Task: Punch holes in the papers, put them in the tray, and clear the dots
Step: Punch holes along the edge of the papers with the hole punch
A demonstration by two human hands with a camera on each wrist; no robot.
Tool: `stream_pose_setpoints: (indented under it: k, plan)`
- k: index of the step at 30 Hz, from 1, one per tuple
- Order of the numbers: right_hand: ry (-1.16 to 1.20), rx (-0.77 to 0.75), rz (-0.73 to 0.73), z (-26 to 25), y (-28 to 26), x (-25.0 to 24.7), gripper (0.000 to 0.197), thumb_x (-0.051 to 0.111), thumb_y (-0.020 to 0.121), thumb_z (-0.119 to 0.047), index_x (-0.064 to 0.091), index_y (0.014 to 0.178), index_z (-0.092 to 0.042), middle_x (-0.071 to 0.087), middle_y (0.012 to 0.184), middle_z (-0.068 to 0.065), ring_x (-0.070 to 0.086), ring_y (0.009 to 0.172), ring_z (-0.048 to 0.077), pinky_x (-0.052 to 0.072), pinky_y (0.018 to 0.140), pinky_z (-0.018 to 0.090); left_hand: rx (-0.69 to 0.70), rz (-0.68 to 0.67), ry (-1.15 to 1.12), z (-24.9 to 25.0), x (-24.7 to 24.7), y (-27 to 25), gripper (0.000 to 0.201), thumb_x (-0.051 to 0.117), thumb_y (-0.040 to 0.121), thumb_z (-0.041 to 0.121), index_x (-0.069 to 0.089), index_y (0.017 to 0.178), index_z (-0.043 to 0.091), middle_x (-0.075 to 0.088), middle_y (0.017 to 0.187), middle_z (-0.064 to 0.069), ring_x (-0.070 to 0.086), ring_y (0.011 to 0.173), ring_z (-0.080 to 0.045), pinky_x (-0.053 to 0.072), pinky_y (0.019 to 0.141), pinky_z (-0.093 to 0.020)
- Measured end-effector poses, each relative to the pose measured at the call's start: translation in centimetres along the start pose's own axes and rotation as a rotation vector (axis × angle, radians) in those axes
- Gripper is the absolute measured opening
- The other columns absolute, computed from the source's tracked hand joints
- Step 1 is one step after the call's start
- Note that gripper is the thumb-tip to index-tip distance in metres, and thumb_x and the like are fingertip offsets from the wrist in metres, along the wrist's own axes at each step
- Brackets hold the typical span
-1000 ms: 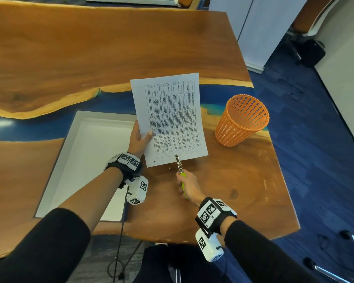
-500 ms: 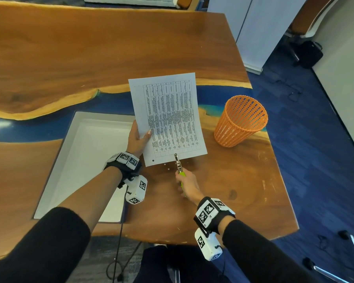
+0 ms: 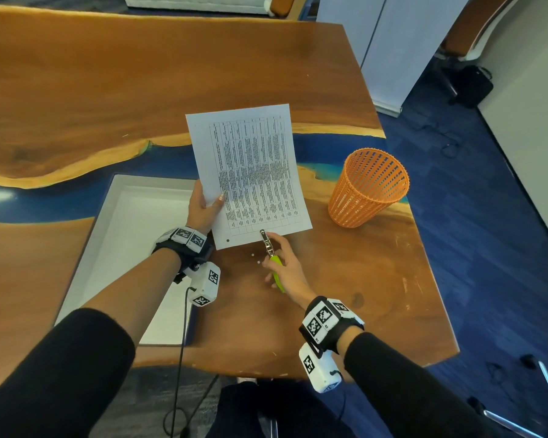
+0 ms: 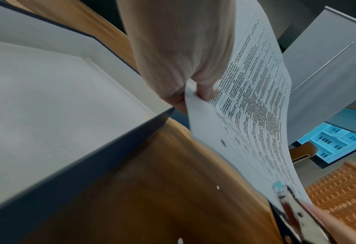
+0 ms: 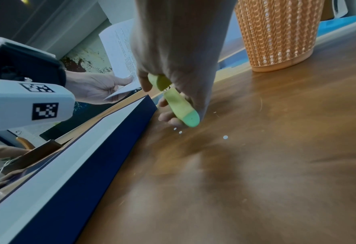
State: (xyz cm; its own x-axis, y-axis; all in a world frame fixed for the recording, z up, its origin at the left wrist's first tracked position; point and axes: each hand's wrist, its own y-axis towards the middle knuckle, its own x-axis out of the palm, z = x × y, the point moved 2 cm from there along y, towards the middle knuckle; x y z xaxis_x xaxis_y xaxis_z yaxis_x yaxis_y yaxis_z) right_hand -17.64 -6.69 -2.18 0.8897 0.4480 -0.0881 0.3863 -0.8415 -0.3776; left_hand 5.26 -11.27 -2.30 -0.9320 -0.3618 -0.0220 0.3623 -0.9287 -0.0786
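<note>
Punching second hole: right hand grips punch on paper edge, left hand pinches paper. Next: squeeze, then tray.

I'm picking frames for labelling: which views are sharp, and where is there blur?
Head view: sharp, table edges bowed by the wide lens. Left wrist view: paper legible, hole punch and basket smeared. Right wrist view: table streaked by motion blur.

I wear black sleeves, black wristbands carrying checkered marker tiles, and white marker-printed camera blocks with cables.
</note>
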Motion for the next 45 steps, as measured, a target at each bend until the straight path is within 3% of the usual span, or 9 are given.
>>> stream_pose_setpoints:
  k: [7,15,21,25,31,35,39,42,45]
  plan:
    - [0.036,-0.052,0.087,0.0,0.9,0.4,0.061,0.055,0.079,-0.002,0.053,0.125,-0.04,0.05,0.077,0.003,0.038,0.054,0.01,0.033,0.045,0.012,0.045,-0.012,0.025,1.3,-0.1,0.5,0.066,0.069,0.079,0.033,0.04,0.135,0.015,0.05,0.137,-0.018,0.053,0.125,-0.034,0.046,0.097,-0.061]
    - [0.003,-0.016,0.107,0.8,0.8,0.7,0.044,0.05,0.067,-0.021,0.062,0.109,-0.021,0.047,0.067,-0.011,0.04,0.06,0.008,0.034,0.06,0.025,0.041,-0.027,0.014,0.8,0.3,0.1,0.05,0.062,0.087,0.012,0.04,0.132,0.01,0.05,0.135,-0.022,0.053,0.124,-0.037,0.044,0.098,-0.062]
    - [-0.022,-0.076,0.072,0.6,-0.2,0.2,0.053,0.056,0.079,-0.012,0.044,0.119,-0.045,0.054,0.082,0.003,0.046,0.068,0.016,0.039,0.066,0.032,0.026,-0.046,-0.029,1.6,0.6,-0.6,0.071,0.067,0.079,0.029,0.037,0.138,0.005,0.051,0.138,-0.019,0.054,0.124,-0.033,0.05,0.097,-0.051]
    - [0.025,-0.116,0.095,0.1,-0.7,-0.1,0.058,0.057,0.082,-0.004,0.037,0.121,-0.041,0.055,0.075,-0.001,0.045,0.061,0.012,0.042,0.061,0.029,0.025,-0.033,-0.015,1.2,0.6,-0.8,0.064,0.064,0.084,0.022,0.038,0.139,0.001,0.052,0.138,-0.019,0.054,0.125,-0.034,0.046,0.099,-0.058]
    - [-0.052,-0.111,0.076,0.1,-0.7,-0.3,0.064,0.055,0.079,-0.01,0.044,0.121,-0.056,0.056,0.086,0.003,0.046,0.073,0.02,0.042,0.069,0.031,0.008,0.001,0.004,0.9,0.6,-1.0,0.053,0.06,0.092,0.013,0.04,0.14,0.011,0.054,0.138,-0.012,0.056,0.123,-0.03,0.047,0.098,-0.059]
    - [-0.009,-0.089,0.11,0.6,-0.9,-0.8,0.053,0.056,0.079,-0.007,0.045,0.116,-0.044,0.058,0.086,0.008,0.047,0.06,0.022,0.041,0.054,0.028,0.013,0.003,0.007,1.0,0.5,-1.5,0.053,0.06,0.092,0.014,0.039,0.141,0.015,0.054,0.138,-0.011,0.056,0.123,-0.03,0.048,0.097,-0.057]
    - [-0.055,0.026,0.156,1.6,-0.6,-1.2,0.044,0.06,0.075,-0.013,0.037,0.106,-0.036,0.058,0.086,0.009,0.05,0.054,0.021,0.04,0.054,0.028,0.019,0.034,0.022,1.0,0.2,-2.0,0.053,0.058,0.094,0.014,0.038,0.143,0.013,0.053,0.139,-0.011,0.056,0.123,-0.029,0.048,0.097,-0.055]
    - [-0.107,0.085,0.144,2.1,0.0,-1.5,0.029,0.06,0.077,-0.012,0.048,0.102,-0.019,0.061,0.085,0.016,0.053,0.051,0.018,0.042,0.047,0.025,0.016,0.052,0.043,0.7,-0.1,-2.5,0.055,0.059,0.093,0.018,0.037,0.143,0.013,0.054,0.139,-0.01,0.056,0.124,-0.029,0.048,0.098,-0.056]
    - [-0.087,0.087,0.1,2.1,0.2,-1.5,0.007,0.054,0.083,-0.011,0.056,0.081,-0.016,0.059,0.068,0.011,0.056,0.053,0.02,0.046,0.048,0.023,0.029,0.067,0.064,0.2,-0.4,-2.8,0.058,0.06,0.091,0.023,0.037,0.143,0.01,0.053,0.139,-0.012,0.054,0.126,-0.03,0.045,0.1,-0.059]
